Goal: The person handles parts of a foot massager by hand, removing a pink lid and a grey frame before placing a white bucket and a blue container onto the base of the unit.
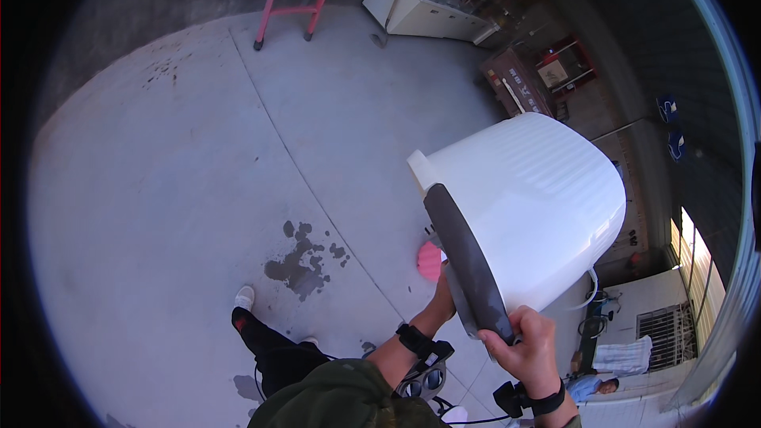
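Thumb and fingers of our right hand (533,341) pinch the lower end of a dark grey-brown band (469,261) that runs along the near edge of a large white tub (531,198). We have the tub in front of us, to the right of the middle of the view, tipped onto its side so that the band faces the lower left and the ribbed, rounded body points to the upper right. Our left hand (445,293) reaches behind the band from below; its fingers are mostly hidden, so we cannot tell whether they grip or are spread. A round pink object (429,260) shows just beside that hand, and we cannot tell whether the two touch. At the band's upper end juts a white tab (421,170), and a pale hose (591,292) curves down from the tub's lower right side. We wear black straps on both wrists and a dark green sleeve (333,396) on the left arm. Below us stretches a grey concrete floor (174,182) with dark wet patches (300,265), and our white shoe (245,297) rests on it. Farther off we see a red ladder (295,9), a white glass-topped counter (420,12), a hanging striped cloth (624,355) and a person in blue (585,387) near the right edge.
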Tool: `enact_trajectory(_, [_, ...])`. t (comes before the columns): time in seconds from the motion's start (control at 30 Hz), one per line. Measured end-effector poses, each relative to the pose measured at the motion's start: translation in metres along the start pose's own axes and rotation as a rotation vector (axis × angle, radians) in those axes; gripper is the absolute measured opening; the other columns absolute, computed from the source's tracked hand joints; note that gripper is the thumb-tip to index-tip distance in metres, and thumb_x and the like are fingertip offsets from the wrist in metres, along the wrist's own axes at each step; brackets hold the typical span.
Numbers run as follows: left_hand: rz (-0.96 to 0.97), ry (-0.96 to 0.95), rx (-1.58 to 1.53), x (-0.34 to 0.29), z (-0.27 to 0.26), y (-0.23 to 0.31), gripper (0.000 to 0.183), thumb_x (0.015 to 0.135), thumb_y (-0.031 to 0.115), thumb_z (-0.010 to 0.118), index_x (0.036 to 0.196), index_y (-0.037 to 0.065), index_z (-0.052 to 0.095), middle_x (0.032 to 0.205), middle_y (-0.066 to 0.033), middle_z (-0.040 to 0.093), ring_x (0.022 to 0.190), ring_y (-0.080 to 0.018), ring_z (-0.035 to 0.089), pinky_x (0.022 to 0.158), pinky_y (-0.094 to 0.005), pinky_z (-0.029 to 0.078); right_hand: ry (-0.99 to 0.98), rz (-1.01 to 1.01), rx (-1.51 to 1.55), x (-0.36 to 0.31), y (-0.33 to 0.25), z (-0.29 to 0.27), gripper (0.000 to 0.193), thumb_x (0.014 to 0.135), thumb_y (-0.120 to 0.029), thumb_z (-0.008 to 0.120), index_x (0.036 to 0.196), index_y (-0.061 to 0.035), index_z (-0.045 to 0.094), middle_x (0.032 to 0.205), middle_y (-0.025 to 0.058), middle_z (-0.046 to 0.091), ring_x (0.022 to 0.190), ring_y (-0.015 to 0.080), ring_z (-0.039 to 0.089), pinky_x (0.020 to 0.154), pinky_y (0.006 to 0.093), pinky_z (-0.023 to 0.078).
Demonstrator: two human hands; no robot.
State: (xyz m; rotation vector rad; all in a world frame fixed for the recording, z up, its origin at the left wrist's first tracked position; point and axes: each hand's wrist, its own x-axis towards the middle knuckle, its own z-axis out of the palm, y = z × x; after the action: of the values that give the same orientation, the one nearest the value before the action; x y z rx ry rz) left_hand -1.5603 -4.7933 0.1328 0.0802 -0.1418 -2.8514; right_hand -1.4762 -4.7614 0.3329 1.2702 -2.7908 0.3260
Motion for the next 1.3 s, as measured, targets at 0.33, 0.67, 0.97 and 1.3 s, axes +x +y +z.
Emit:
enact_trajectory(0.33, [-0.023, -0.009, -0.051, -0.003, 0.008, 0.007, 0.029, 0.087, 0.028, 0.038, 0.095, 0.003, 0.050, 0.085, -0.0051, 0.056, 0.073, -0.0128, 0.056, 0.064, -0.0256, 0.047, -0.010, 0.027, -0.029, 0.001, -0.015, -0.008, 0.037, 0.060, -0.020, 0.076, 0.065, -0.0041, 0.043, 0.049, 0.0090, 0.045, 0.041, 0.0233, 0.047, 0.039, 0.0288, 0.038])
enact_trajectory(0.67, [0.479, -0.233, 0.574, -0.005, 0.010, 0.016, 0.026, 0.084, 0.019, 0.049, 0.103, 0.001, 0.048, 0.097, -0.0045, 0.052, 0.088, -0.0121, 0.049, 0.074, -0.0264, 0.043, 0.058, -0.084, -0.028, 0.004, -0.017, -0.012, 0.038, 0.059, -0.022, 0.076, 0.062, -0.0036, 0.043, 0.049, 0.0080, 0.044, 0.040, 0.0232, 0.045, 0.039, 0.0289, 0.036])
enact_trajectory(0.97, [0.276, -0.214, 0.394, -0.013, 0.008, 0.009, 0.033, 0.084, 0.025, 0.049, 0.106, 0.001, 0.045, 0.099, -0.0049, 0.050, 0.091, -0.0141, 0.048, 0.078, -0.0280, 0.041, 0.070, -0.229, 0.051, 0.004, -0.013, -0.021, 0.033, 0.065, -0.022, 0.072, 0.065, -0.0043, 0.044, 0.053, 0.0095, 0.047, 0.045, 0.0267, 0.048, 0.041, 0.0319, 0.037])
enact_trajectory(1.3, [-0.003, -0.201, 0.411, -0.042, -0.025, -0.005, 0.034, 0.085, 0.027, 0.048, 0.106, 0.001, 0.045, 0.099, -0.0050, 0.050, 0.091, -0.0144, 0.048, 0.078, -0.0285, 0.041, 0.056, -0.267, 0.112, 0.006, -0.006, -0.028, 0.031, 0.070, -0.024, 0.067, 0.068, -0.0019, 0.045, 0.055, 0.0119, 0.047, 0.052, 0.0307, 0.050, 0.047, 0.0352, 0.040])
